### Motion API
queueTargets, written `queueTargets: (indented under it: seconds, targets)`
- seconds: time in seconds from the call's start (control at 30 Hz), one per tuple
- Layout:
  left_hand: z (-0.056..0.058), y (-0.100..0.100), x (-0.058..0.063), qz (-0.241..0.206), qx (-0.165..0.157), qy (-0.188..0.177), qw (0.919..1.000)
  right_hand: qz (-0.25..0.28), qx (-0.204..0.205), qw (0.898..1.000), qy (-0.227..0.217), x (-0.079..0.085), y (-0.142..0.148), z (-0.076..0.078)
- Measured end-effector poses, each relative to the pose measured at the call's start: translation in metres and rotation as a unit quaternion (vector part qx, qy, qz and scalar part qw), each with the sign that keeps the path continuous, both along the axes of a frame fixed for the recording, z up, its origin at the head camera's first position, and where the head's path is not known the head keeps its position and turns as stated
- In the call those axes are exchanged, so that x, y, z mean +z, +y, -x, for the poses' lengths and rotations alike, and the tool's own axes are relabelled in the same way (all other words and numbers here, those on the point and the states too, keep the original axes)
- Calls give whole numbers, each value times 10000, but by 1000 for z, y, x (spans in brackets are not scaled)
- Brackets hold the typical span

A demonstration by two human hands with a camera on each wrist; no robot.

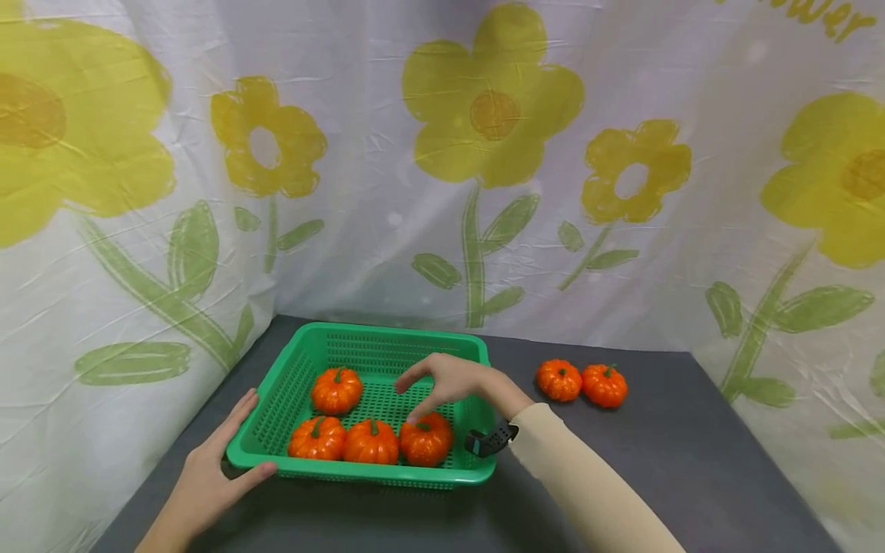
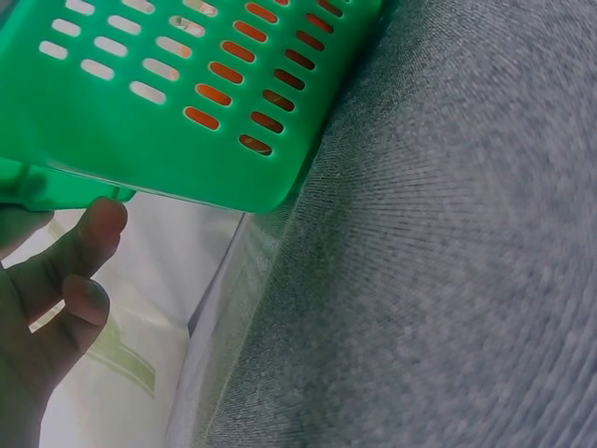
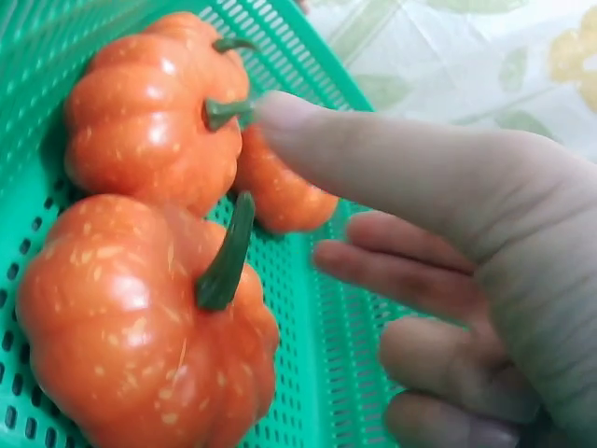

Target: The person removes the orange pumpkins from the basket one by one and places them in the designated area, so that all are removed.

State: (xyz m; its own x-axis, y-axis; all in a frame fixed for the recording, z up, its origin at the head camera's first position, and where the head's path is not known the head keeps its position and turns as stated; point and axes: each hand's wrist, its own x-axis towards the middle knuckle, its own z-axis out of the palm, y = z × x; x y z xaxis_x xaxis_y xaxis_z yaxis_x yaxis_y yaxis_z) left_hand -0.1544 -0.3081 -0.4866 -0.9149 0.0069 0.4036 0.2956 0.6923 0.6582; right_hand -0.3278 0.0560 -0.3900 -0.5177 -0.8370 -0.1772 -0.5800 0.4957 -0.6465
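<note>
Your left hand [image 1: 206, 478]: spread, touching green basket [image 1: 366, 469]. Your right hand [image 1: 445, 379]: loosely spread, above it. Four pumpkins [image 1: 370, 443] inside, below and left of that hand; two pumpkins [image 1: 604, 386] to its right.

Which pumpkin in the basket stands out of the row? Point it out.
The rearmost pumpkin, on the left side of the green basket; the other three pumpkins line up along the near wall.

Reads "ower" in yellow, handwriting-style lettering [image 1: 827, 14] on the white floral cloth [image 1: 726, 77], directly above the rightmost large yellow flower [image 1: 826, 173]. Slants down to the right; runs off the top of the head view, leaving preceding letters cut and unreadable.
</note>
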Motion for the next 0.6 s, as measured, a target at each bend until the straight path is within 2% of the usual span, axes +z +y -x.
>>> queueTargets:
  seconds: [0.1,0.17,0.37,0.6]
  targets:
    - [1,1,1,13,-5,-9,10000,-321,53,9989,-346,-4,3,1]
    - [1,1,2,-11,-30,-19,10000,-542,31,9976,-421,-6,5,1]
    - [1,1,4,-43,-44,-24,10000,-1114,39,9931,-358,-10,7,0]
    - [-1,1,2,-38,9,-43,10000,-1870,215,9818,-232,-9,6,3]
